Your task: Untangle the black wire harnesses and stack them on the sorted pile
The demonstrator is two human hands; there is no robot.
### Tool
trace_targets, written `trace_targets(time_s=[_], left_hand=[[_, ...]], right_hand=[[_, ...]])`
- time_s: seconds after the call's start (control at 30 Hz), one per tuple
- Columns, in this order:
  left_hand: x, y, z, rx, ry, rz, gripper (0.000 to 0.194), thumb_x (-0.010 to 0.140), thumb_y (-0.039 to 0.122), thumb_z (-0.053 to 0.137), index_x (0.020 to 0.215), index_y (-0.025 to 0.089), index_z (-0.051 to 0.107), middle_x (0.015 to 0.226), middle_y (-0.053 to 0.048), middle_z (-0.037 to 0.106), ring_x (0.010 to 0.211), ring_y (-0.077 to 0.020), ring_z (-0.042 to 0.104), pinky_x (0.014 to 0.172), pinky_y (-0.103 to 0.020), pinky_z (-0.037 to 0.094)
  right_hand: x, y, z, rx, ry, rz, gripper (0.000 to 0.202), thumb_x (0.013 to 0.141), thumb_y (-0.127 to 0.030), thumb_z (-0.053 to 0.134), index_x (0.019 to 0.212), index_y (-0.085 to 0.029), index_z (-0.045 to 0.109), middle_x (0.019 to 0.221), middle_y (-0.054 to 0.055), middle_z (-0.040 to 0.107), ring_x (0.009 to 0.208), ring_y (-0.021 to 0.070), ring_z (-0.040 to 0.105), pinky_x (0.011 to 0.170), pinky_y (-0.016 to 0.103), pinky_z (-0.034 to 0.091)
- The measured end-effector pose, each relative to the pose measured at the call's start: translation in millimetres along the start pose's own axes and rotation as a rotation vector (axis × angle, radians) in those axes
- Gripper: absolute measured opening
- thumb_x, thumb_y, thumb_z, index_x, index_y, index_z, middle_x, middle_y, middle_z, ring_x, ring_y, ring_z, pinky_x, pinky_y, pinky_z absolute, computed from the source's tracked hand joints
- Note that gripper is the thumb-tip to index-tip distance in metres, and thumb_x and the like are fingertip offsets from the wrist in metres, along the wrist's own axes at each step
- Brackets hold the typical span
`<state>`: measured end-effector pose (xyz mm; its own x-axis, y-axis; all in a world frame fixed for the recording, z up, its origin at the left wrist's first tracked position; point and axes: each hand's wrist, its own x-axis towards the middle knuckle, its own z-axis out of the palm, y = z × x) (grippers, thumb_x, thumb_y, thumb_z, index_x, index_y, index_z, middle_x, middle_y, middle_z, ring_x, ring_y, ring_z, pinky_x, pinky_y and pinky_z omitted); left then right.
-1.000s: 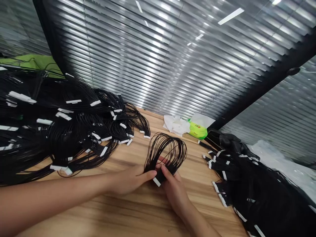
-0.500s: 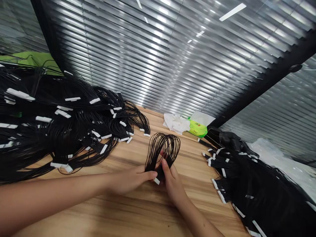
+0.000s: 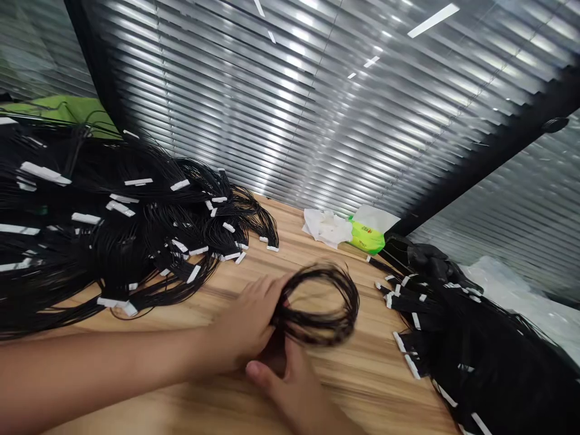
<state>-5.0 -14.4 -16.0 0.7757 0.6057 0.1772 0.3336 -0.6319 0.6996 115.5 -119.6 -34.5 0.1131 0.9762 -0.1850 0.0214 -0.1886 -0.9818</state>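
Observation:
A looped bundle of thin black cables (image 3: 347, 302) stands just above the wooden tabletop, its ring turned toward me and blurred by motion. Closed around the bundle's left end is my left hand (image 3: 247, 320), seen from its back; the fingertips are hidden. My right hand (image 3: 294, 377) is below the bundle, thumb spread away from the index finger. Its other fingers are out of sight, and whether it touches the cables I cannot tell. The bundle's white connector does not show.
A large heap of black cables (image 3: 149, 223) with white connectors covers the left side. Another cable pile (image 3: 489, 356) lies at right. Crumpled tissue (image 3: 327, 227) and a green tissue pack (image 3: 366, 237) lie at the back, before slatted blinds (image 3: 272, 103).
The cable loop has swung over from upright to the right. My left hand has rolled over it, back upward, and my right hand has dropped lower with its thumb apart.

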Motion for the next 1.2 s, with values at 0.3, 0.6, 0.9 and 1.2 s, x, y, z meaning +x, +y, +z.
trace_targets(time_s=[0.3,0.6,0.9,1.2], left_hand=[[-3,4,-8.4,-0.005,-0.054,0.068,0.066,0.089,0.034,0.051,0.149,0.022,0.026,0.133,-0.011,0.05,0.123,-0.0299,0.043,0.107,-0.048,0.032],[16,-9,-9.8,-0.758,0.061,-0.255,0.05,0.081,0.036,0.064,0.121,0.022,0.036,0.091,0.002,0.057,0.082,-0.0127,0.056,0.074,-0.024,0.044],[8,4,-14.4,-1.092,-0.91,-0.339,0.021,0.069,0.03,0.04,0.065,0.016,0.055,0.036,0.003,0.039,0.033,-0.012,0.04,0.037,-0.021,0.022],[0,10,-9.5,-1.294,-0.854,-0.351,0.053,0.061,0.024,0.039,0.105,0.007,0.062,0.035,0.002,0.047,0.027,-0.0127,0.038,0.039,-0.02,0.03]], right_hand=[[27,-1,-17,0.527,0.25,0.098,0.03,0.063,-0.041,0.08,0.084,-0.021,0.073,0.091,0.005,0.077,0.095,0.0293,0.069,0.087,0.044,0.054],[32,-17,-40,0.571,-0.122,0.123,0.019,0.073,-0.033,0.071,0.085,-0.017,0.07,0.09,0.009,0.078,0.078,0.0267,0.074,0.082,0.041,0.053],[7,-30,-19,0.486,-0.375,0.282,0.025,0.064,-0.026,0.073,0.088,-0.018,0.069,0.081,0.007,0.077,0.093,0.0314,0.07,0.088,0.047,0.048],[8,-31,-16,0.558,-0.418,0.338,0.026,0.069,-0.031,0.07,0.092,-0.018,0.066,0.078,0.007,0.076,0.088,0.0307,0.072,0.083,0.046,0.051]])
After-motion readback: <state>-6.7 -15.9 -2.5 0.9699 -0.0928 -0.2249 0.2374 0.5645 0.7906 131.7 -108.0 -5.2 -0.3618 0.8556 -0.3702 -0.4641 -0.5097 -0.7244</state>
